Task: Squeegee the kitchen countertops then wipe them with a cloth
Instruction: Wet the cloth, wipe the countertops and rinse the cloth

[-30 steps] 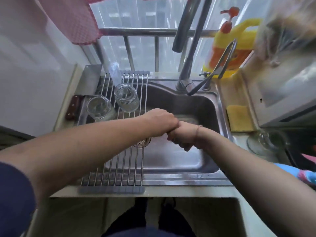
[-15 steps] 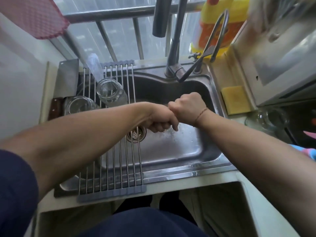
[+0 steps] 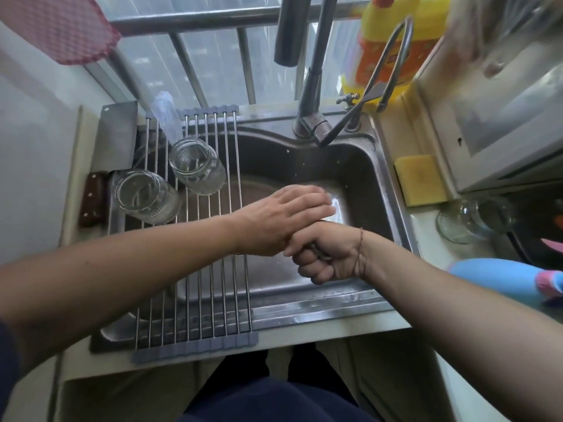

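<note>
You have three glass jars: two (image 3: 145, 196) (image 3: 196, 166) on the one roll-up rack (image 3: 213, 300), a third (image 3: 473, 219) on the counter (right of the sink). One yellow sponge (image 3: 420, 179), one cleaver (image 3: 114, 141), two taps (image 3: 310, 95) (image 3: 387, 65).

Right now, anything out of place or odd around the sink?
Mostly tidy. A cleaver lies flat at the rack's back left corner, next to two jars lying on their sides. Both hands are over the sink; no squeegee or cloth is visibly held.
</note>
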